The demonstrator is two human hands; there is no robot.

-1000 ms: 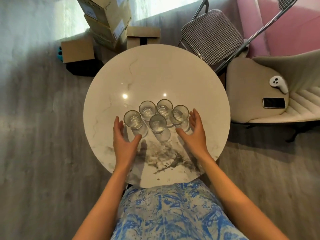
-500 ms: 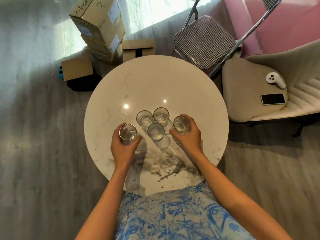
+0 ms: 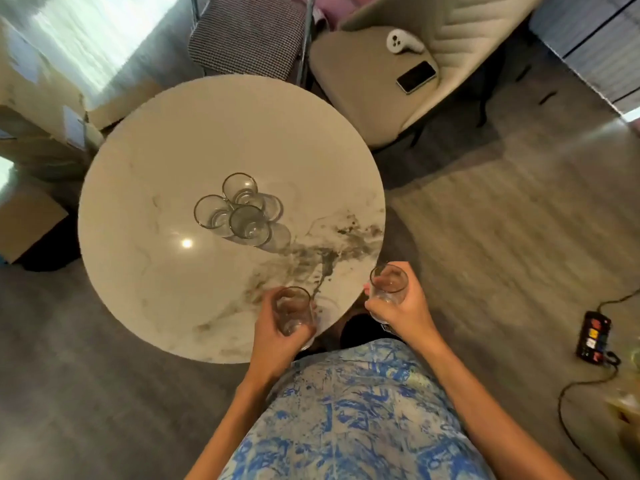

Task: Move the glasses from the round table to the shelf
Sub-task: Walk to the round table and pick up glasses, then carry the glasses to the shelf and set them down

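Round white marble-look table [image 3: 166,161] w/ grey veining, on a grey wood-grain floor [image 3: 485,220]. Three glasses [image 3: 247,225] stand bunched near its middle. Left hand [image 3: 273,341] has its fingers curled round a glass [image 3: 294,311] over the near rim; right hand [image 3: 408,313] wraps a second glass [image 3: 388,284] just off the edge. Beige chair [image 3: 363,98] carries a phone [image 3: 415,77] & white controller [image 3: 403,41]. Cardboard boxes [image 3: 31,109] at left, labels too blurred to read.

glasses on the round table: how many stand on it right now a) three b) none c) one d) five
a: three glasses stand clustered on the round table, while the left hand grips a fourth glass and the right hand grips a fifth glass at the table's near edge.
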